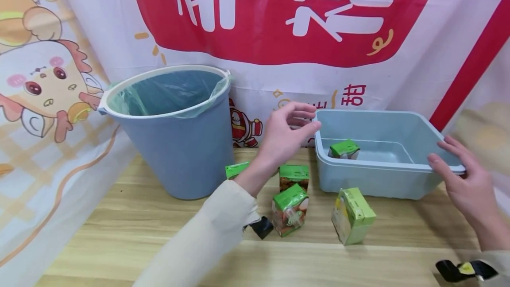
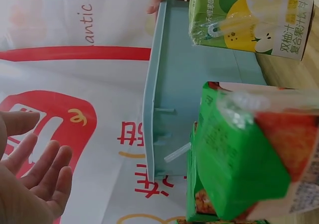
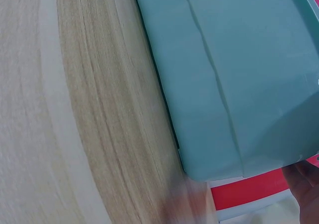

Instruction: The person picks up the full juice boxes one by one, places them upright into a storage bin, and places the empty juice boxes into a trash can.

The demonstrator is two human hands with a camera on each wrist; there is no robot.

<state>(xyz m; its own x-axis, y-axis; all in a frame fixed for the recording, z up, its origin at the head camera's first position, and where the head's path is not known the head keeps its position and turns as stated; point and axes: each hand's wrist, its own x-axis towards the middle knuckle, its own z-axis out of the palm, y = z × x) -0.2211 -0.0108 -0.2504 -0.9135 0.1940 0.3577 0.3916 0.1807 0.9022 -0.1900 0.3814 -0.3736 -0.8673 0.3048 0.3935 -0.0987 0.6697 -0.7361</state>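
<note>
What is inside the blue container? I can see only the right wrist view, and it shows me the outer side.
Observer: One green-topped carton is inside the blue container, near its left end.
Operator: Thank you. Does the left hand hold something now?
Observer: No, the left hand holds nothing.
Operator: And which carton stands outside, in front of the container?
Observer: A yellow-green carton stands there on the table.

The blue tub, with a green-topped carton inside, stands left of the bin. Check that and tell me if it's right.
Not quite: the blue tub, with a green-topped carton inside, stands right of the bin, as the head view shows.
</note>
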